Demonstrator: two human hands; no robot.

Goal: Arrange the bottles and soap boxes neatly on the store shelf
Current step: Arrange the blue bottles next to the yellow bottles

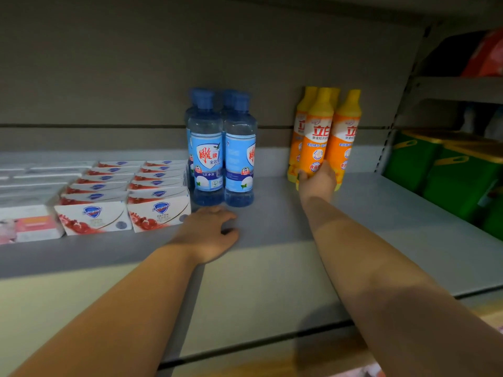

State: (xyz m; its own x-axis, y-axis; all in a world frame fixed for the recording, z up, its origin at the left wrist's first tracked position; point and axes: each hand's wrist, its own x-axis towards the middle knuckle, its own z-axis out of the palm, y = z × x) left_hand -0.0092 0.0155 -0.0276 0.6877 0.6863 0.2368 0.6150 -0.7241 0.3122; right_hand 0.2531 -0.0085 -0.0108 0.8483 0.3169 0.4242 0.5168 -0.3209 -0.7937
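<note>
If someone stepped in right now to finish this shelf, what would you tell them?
Left hand: rests open on the shelf, holding nothing.
Right hand: grips the front orange bottle near its base.
Soap boxes lie in rows at left. Blue bottles are grouped in the middle. The other orange bottles stand at right.
Left to do: probably line up the gripped bottle with its group.
</note>
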